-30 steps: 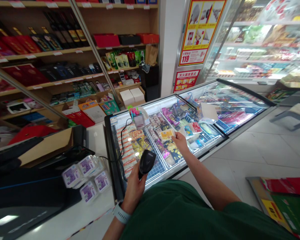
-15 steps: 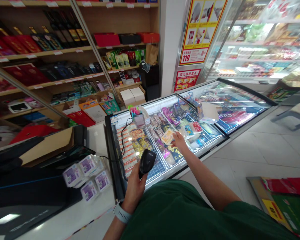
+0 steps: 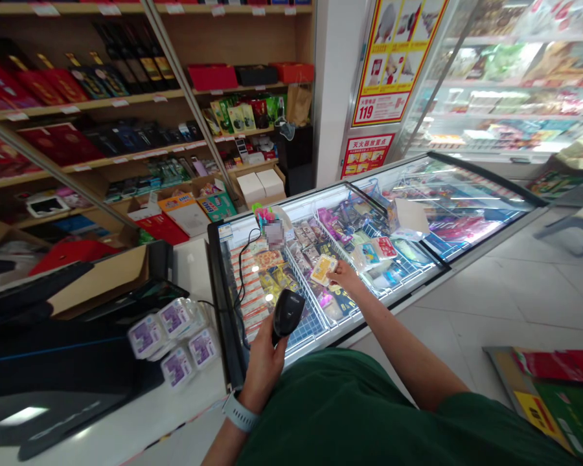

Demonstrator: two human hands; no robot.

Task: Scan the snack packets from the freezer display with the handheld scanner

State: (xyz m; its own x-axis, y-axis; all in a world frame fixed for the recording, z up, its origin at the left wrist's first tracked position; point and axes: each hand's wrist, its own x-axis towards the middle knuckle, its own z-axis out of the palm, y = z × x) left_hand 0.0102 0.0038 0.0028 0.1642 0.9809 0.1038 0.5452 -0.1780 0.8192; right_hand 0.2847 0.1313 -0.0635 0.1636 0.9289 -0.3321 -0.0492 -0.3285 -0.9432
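Observation:
My left hand [image 3: 266, 358] is wrapped round the handle of a black barcode scanner [image 3: 288, 313], whose cable runs over the glass. Between the fingers of my right hand [image 3: 346, 278] is a small flat pack with a yellow-and-white label [image 3: 323, 269], held above the chest freezer [image 3: 315, 342]. Just beyond it on the glass lie packs with blue and red labels [image 3: 369, 251]. On the counter at the left sits a cluster of clear packs with purple labels [image 3: 175, 343].
An open cardboard box [image 3: 410, 219] stands on the freezer's glass. Dark checkout equipment [image 3: 53, 382] covers much of the left counter [image 3: 194, 265]. Stocked shelves [image 3: 121, 100] line the back. At the right are a grey stool [image 3: 573, 230] and a lit display fridge [image 3: 505, 97].
My right hand has drawn the yellow-labelled pack slightly left and nearer, and its label now shows more fully. The scanner stays in my left hand. The whole view has shifted a little.

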